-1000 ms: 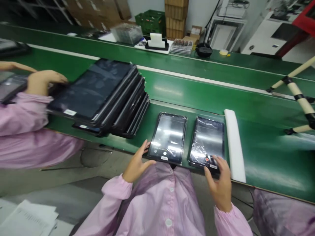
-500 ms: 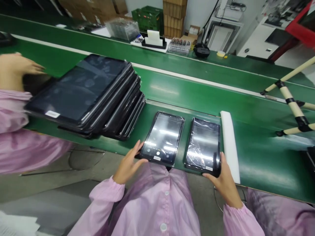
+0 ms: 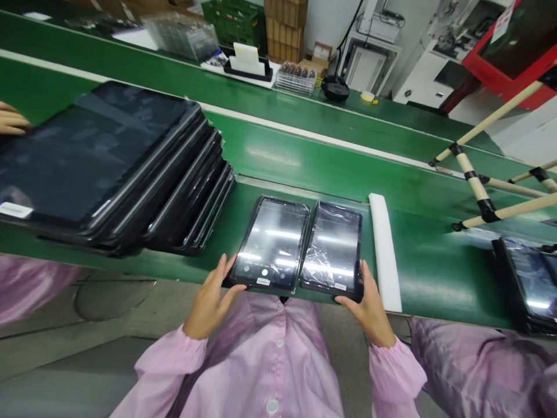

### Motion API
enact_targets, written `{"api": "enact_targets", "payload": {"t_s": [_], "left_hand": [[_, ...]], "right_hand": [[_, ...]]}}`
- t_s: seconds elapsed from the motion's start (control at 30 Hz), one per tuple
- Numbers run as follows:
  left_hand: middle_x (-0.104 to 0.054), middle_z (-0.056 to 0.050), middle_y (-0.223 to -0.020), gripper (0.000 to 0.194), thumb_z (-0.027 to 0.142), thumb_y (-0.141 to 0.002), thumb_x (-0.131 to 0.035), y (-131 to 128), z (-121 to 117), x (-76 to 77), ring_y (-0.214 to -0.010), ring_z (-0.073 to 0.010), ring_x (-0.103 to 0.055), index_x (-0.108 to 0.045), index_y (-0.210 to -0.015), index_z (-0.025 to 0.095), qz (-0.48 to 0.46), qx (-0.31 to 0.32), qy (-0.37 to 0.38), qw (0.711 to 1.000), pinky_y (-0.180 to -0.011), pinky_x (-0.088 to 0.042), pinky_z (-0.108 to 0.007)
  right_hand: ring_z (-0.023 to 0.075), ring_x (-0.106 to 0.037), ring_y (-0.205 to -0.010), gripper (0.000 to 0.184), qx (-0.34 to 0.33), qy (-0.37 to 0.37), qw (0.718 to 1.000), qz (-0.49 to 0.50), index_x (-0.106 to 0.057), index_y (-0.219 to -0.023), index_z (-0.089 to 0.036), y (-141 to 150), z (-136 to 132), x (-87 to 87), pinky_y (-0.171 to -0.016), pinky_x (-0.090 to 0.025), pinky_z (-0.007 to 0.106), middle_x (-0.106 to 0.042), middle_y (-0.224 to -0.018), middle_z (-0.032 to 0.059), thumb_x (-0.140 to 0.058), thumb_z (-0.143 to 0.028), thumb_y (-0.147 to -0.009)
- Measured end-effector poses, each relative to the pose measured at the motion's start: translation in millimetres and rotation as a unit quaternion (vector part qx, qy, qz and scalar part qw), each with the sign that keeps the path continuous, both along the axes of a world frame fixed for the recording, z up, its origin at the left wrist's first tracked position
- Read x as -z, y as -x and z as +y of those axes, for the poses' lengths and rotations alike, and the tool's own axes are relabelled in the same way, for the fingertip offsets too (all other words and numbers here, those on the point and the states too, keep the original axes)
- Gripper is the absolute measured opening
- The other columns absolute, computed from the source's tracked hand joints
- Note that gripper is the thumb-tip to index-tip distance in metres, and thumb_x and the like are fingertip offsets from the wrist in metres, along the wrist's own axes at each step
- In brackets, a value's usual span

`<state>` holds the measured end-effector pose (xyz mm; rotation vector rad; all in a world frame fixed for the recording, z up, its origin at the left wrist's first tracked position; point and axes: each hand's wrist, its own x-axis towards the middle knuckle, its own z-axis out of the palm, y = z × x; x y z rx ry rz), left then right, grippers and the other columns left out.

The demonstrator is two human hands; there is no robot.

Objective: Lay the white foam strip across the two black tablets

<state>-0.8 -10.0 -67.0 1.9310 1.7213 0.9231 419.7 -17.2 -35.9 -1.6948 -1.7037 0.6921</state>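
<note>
- The left hand (image 3: 211, 303) grasps the near left corner of a flat, black-framed tablet with camera icons (image 3: 272, 241), its fingers at the left edge and its thumb at the bottom edge.
- The right hand (image 3: 369, 305) grasps the near right corner of a flat, black-framed tablet in wrinkled clear film (image 3: 333, 247), its fingers at the right edge and its thumb at the bottom edge.
- Both tablets lie face up, side by side, near the front edge of the long green workbench (image 3: 435, 273), with a narrow gap between them at their near ends; a small white label sits at the bottom of each.
- Just beside the right-hand tablet lies a long white strip that looks like foam (image 3: 385, 255).
- Left of the tablets stands a leaning stack of larger black tablets (image 3: 96, 151), the top one face up with a white label.
- At the far left, another person's hand (image 3: 12, 119) shows partly beside the stack; whether it grips anything cannot be told.
- To the right are a cream tubular frame with black joints (image 3: 476, 186) and, near the bench edge, more dark tablets (image 3: 533, 278).
</note>
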Motion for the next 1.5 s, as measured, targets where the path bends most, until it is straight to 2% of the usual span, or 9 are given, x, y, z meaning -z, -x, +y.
{"api": "enact_targets", "payload": {"t_s": [0.23,0.33,0.5,0.63,0.83,1.0,1.13,1.33,1.5], "left_hand": [[-0.065,-0.015,-0.148,0.087,0.049,-0.101,-0.064,-6.9,5.9,4.1,-0.129,-0.0336,-0.066,-0.017,-0.170,0.026,-0.002,0.004,-0.088,0.996,-0.104,-0.057,-0.049],[-0.065,-0.016,-0.148,0.085,0.052,-0.098,-0.067,-4.8,7.0,2.9,-0.119,-0.0316,-0.071,-0.027,-0.167,0.023,-0.037,0.005,-0.080,0.996,-0.100,-0.060,-0.046],[-0.073,-0.016,-0.133,0.057,0.050,-0.106,-0.049,-13.2,13.9,-4.7,-0.108,-0.0257,-0.076,-0.049,-0.152,0.015,-0.139,-0.093,-0.030,0.985,-0.097,-0.060,-0.040],[-0.080,-0.012,-0.113,0.050,0.053,-0.104,-0.048,-19.2,30.6,-17.1,-0.092,-0.0224,-0.077,-0.062,-0.135,0.016,-0.162,-0.175,0.016,0.971,-0.083,-0.062,-0.033],[-0.078,-0.004,-0.087,0.045,0.053,-0.099,-0.048,-9.2,66.6,-30.4,-0.071,-0.0183,-0.070,-0.074,-0.112,0.019,-0.090,-0.152,0.074,0.982,-0.069,-0.053,-0.027],[-0.072,-0.001,-0.073,0.049,0.055,-0.098,-0.046,-4.1,93.4,-31.7,-0.057,-0.0167,-0.062,-0.077,-0.107,0.018,-0.081,-0.119,0.117,0.983,-0.059,-0.046,-0.026],[-0.072,-0.002,-0.069,0.050,0.057,-0.095,-0.049,-6.7,108.1,-32.1,-0.064,-0.0194,-0.064,-0.079,-0.102,0.017,-0.066,-0.106,0.091,0.988,-0.063,-0.044,-0.027],[-0.064,-0.001,-0.061,0.054,0.058,-0.097,-0.049,-9.8,112.0,-30.7,-0.059,-0.0163,-0.056,-0.081,-0.091,0.015,-0.070,-0.097,0.055,0.991,-0.060,-0.039,-0.027],[-0.058,0.001,-0.057,0.053,0.057,-0.098,-0.047,-10.6,109.7,-30.2,-0.054,-0.0154,-0.054,-0.080,-0.092,0.015,-0.122,-0.099,0.067,0.985,-0.055,-0.039,-0.025]], "right_hand": [[0.0298,-0.062,-0.126,0.043,-0.035,-0.160,0.986,-0.022,-0.054,-0.146,-0.028,38.9,2.0,-36.9,-0.109,-0.051,0.054,-0.067,-0.132,0.0109,-0.063,-0.027,-0.104],[0.0295,-0.063,-0.121,0.034,-0.088,-0.192,0.974,-0.080,-0.060,-0.137,-0.026,61.8,12.6,-38.6,-0.104,-0.054,0.052,-0.069,-0.126,0.0114,-0.056,-0.019,-0.104],[0.0286,-0.063,-0.123,0.032,-0.106,-0.214,0.962,-0.130,-0.061,-0.136,-0.023,64.6,18.7,-39.2,-0.108,-0.051,0.055,-0.070,-0.126,0.0116,-0.052,-0.016,-0.106],[0.0262,-0.065,-0.118,0.030,-0.006,-0.255,0.961,-0.103,-0.064,-0.134,-0.023,33.5,20.0,-49.0,-0.105,-0.053,0.050,-0.071,-0.125,0.0115,-0.054,-0.019,-0.106],[0.0303,-0.069,-0.113,0.037,0.236,-0.258,0.933,-0.082,-0.067,-0.125,-0.015,-34.0,57.6,-44.6,-0.104,-0.052,0.051,-0.073,-0.122,0.0173,-0.057,-0.042,-0.101],[0.0444,-0.059,-0.125,0.072,0.214,-0.075,0.958,-0.176,-0.065,-0.127,-0.009,-65.1,82.2,-22.0,-0.108,-0.045,0.064,-0.066,-0.133,0.0281,-0.059,-0.067,-0.085],[0.0427,-0.061,-0.120,0.070,0.217,-0.084,0.959,-0.165,-0.063,-0.132,-0.009,-67.9,79.8,-35.2,-0.106,-0.046,0.064,-0.067,-0.131,0.0267,-0.053,-0.062,-0.087],[0.0290,-0.057,-0.134,0.050,-0.034,-0.147,0.988,-0.044,-0.058,-0.141,-0.025,-19.2,82.9,-78.9,-0.116,-0.043,0.049,-0.062,-0.146,0.0105,-0.064,-0.033,-0.092],[0.0310,-0.057,-0.134,0.051,-0.201,-0.162,0.962,-0.092,-0.060,-0.136,-0.023,34.5,117.0,-74.2,-0.116,-0.042,0.055,-0.062,-0.146,0.0123,-0.059,-0.017,-0.086]]}}
